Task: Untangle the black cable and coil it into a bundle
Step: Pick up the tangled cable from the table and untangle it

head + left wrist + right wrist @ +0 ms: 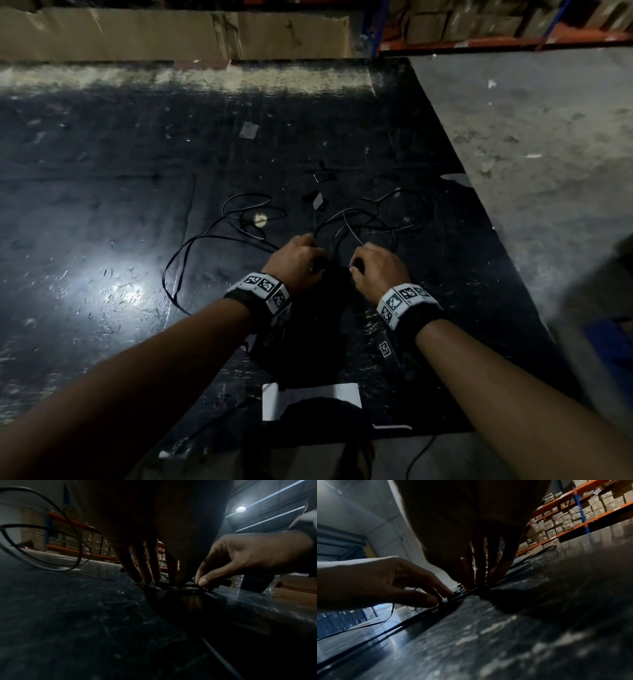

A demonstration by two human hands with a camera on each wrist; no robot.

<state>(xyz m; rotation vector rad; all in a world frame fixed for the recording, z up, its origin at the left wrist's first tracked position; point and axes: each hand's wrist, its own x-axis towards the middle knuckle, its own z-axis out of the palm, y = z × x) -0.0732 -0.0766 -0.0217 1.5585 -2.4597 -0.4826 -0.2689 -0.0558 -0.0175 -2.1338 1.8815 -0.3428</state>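
Note:
A thin black cable (253, 194) lies in loose tangled loops on a glossy black surface (102, 205), one cluster to the left and one to the right beyond my hands. My left hand (301, 257) and right hand (371, 265) are side by side, low on the surface, where the strands meet. In the right wrist view my left hand (440, 599) pinches the cable (399, 627) between thumb and forefinger. The left wrist view shows my right hand (204, 584) pinching the same stretch, with raised cable loops (48, 527) to the left. The knot under the fingers is hidden.
A dark bag-like object (308, 329) lies between my wrists, with white paper (315, 394) behind it near the front edge. Small scraps (318, 202) sit past the cable. Cardboard (137, 34) lines the far edge; shelves of boxes (573, 511) and a concrete floor (531, 137) are to the right.

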